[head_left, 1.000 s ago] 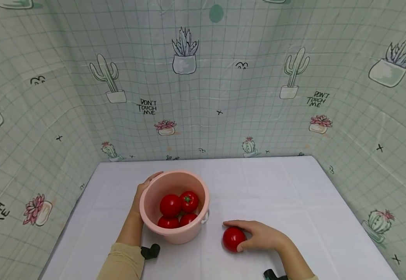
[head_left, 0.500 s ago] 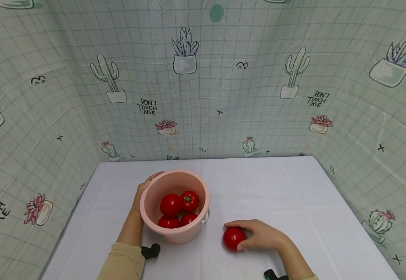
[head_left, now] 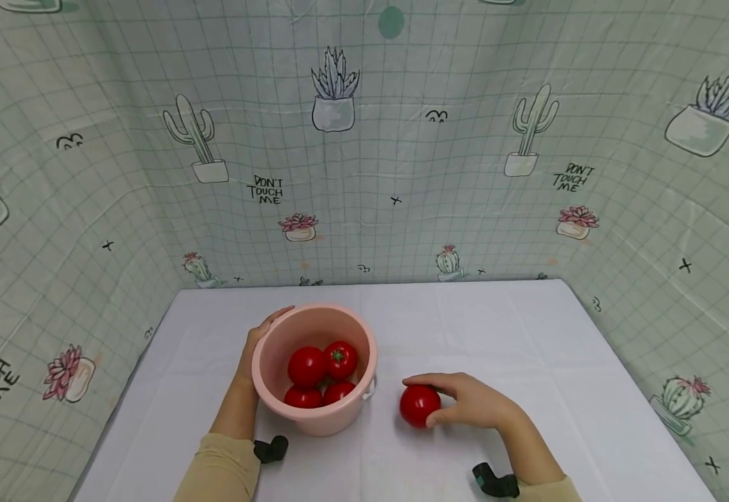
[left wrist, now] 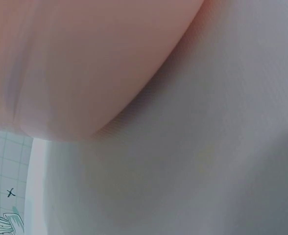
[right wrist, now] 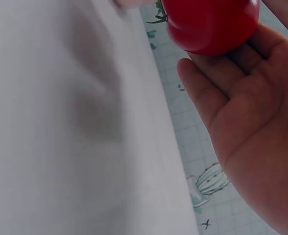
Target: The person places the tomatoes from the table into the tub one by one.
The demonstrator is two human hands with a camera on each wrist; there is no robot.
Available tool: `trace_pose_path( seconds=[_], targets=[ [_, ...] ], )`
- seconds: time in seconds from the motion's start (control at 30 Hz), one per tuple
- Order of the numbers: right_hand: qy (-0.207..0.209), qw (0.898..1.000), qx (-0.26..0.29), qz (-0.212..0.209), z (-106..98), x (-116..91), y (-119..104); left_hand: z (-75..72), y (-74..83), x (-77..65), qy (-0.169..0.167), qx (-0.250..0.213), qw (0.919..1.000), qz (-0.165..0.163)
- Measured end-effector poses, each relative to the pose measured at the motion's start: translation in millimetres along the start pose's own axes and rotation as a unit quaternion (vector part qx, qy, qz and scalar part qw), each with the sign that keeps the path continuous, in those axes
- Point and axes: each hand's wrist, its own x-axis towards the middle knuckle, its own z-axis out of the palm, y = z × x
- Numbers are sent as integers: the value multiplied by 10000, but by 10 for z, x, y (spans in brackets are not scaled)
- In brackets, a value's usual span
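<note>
A pink bucket (head_left: 333, 420) stands left of centre on the table, with several red tomatoes (head_left: 307, 367) inside. Along its left outer wall near the rim rests my left hand (head_left: 265, 330), fingers pointing away from me. The left wrist view is mostly filled by the bucket's pink wall (left wrist: 100, 58). To the right of the bucket, my right hand (head_left: 471, 401) holds a single red tomato (head_left: 418, 406) between thumb and fingers, a shadow showing on the cloth beneath. That tomato (right wrist: 212, 24) shows its green stem in the right wrist view, the fingers (right wrist: 210, 81) lying under and behind it.
A white cloth covers the table (head_left: 464, 335). Curtains (head_left: 395, 160) printed with cacti and a grid rise at the back and both sides. A white handle joint (head_left: 370, 388) sits on the bucket's right side. Black wrist mounts (head_left: 494, 481) sit at both forearms.
My right hand has moved up in the view, away from me, carrying the tomato with it. My left hand and the bucket have stayed in place.
</note>
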Motion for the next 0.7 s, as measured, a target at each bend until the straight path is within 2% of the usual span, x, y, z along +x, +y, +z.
trace_pose_path(
  seconds=[0.23, 0.5, 0.7],
  targets=[
    [174, 9997, -29, -179, -184, 76, -124, -24, -20, 10, -173, -7, 9997, 180],
    [314, 9984, -218, -412, -485, 208, -390, -32, -23, 12, -143, -129, 9998, 110],
    [314, 9973, -119, -657, -673, 318, -550, -26, -16, 14, -142, -102, 9998, 63]
  ],
)
